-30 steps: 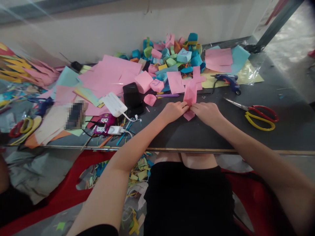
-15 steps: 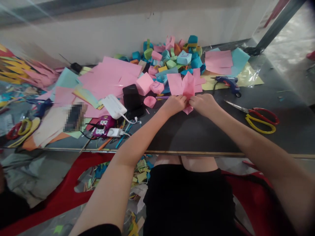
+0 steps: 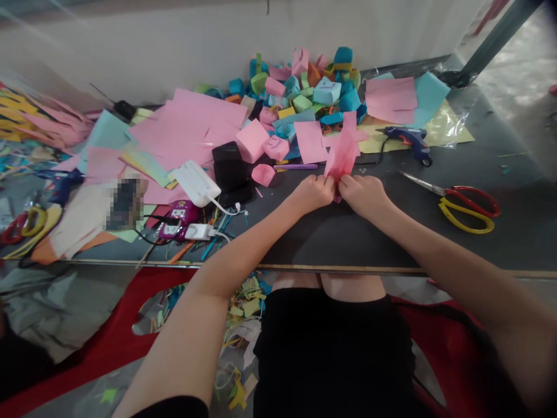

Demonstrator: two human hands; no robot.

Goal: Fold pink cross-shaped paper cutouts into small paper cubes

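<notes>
A folded pink paper point(image 3: 342, 152) stands up between my hands over the dark table point(image 3: 331, 238). My left hand point(image 3: 318, 190) pinches its lower left edge, fingers closed. On the other side my right hand point(image 3: 362, 194) grips the lower right edge, close against the left. The paper's bottom is mostly hidden by my fingers. Just beyond lie a flat pink sheet point(image 3: 310, 142) and a purple pen point(image 3: 296, 167). A small folded pink paper piece point(image 3: 263, 175) rests left of the pen.
Scissors with red and yellow handles point(image 3: 467, 203) and a blue glue gun point(image 3: 409, 142) lie to the right. Folded paper boxes point(image 3: 300, 87) heap up against the wall. Leftward are a black phone point(image 3: 230, 168), a white power bank point(image 3: 196, 183), a purple power strip point(image 3: 179, 217) and pink sheets point(image 3: 187, 125).
My hands stay on the pink paper, whose upper part now leans to the right. Its lower tip, seen before below my fingers, is now mostly hidden. The view has shifted slightly.
</notes>
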